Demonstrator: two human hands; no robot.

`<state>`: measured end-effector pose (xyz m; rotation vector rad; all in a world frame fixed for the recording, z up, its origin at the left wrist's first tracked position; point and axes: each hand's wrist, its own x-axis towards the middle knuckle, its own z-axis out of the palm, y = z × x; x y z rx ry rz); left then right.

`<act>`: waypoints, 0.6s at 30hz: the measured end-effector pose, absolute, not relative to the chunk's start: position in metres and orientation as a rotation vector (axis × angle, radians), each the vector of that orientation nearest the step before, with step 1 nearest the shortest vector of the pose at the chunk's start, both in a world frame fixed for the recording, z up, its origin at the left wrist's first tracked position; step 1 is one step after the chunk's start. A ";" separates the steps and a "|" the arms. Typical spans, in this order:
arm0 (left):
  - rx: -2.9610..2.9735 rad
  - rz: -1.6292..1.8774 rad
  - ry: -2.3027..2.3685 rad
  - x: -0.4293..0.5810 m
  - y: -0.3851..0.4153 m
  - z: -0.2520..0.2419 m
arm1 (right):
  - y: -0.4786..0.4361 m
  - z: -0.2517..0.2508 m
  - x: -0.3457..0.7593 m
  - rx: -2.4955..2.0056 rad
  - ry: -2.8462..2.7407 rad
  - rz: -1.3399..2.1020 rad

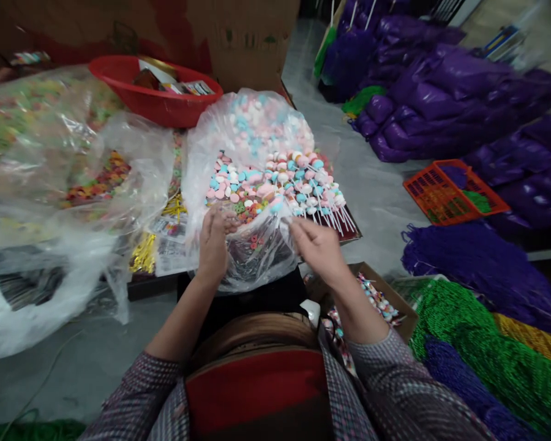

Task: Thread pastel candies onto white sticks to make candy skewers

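Observation:
A clear plastic bag (252,245) lies open in front of me, full of pink, white and blue lollipops (280,177) on white sticks. My left hand (213,245) rests on the bag's near edge with its fingers curled into the plastic. My right hand (316,245) is at the bag's right side, fingers pinched together at the sticks of the lollipops; what they hold is too small to make out.
A red basin (156,92) with packets stands behind. Clear bags of coloured sweets (73,171) lie left. A cardboard box of wrapped lollipops (381,300) sits by my right arm. An orange basket (450,193), purple bags (441,98) and purple and green bead strands (482,349) fill the right.

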<state>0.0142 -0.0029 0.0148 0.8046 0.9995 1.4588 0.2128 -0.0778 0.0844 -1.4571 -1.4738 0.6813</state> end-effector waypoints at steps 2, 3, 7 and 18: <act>0.939 1.463 1.039 0.011 -0.002 -0.005 | -0.058 0.109 0.237 -1.512 -1.530 0.385; 0.992 1.461 1.040 0.011 -0.002 -0.013 | -0.045 0.120 0.249 -1.550 -1.553 0.253; 1.087 1.424 1.020 0.009 -0.003 -0.031 | 0.010 0.146 0.282 -1.795 -1.650 -0.116; 1.085 1.393 1.012 0.011 -0.001 -0.035 | 0.025 0.145 0.286 -2.324 -1.792 -0.153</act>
